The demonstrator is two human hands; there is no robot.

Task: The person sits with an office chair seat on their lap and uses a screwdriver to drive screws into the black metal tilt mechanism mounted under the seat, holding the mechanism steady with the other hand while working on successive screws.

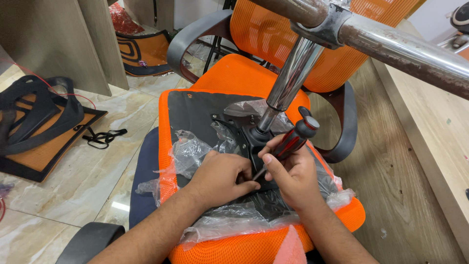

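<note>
From the head view: one upturned orange seat cushion [234, 244] lying in clear plastic wrap [195, 151] across one blue chair [144, 181], with one black metal mechanism plate [244, 142] at its middle and one chrome gas cylinder [288, 83] rising from it toward a rusty chair base [391, 44]. Two hands at the plate: left hand [220, 176] with fingers curled together beside the tool tip, right hand [288, 178] clamped around one red-and-black screwdriver [293, 139]. Screwdriver tip and any screw hidden between the fingers; one assembled orange mesh chair [273, 34] behind, cut off at the top, and two loose chair parts [44, 127] on the floor, partly out of view.
</note>
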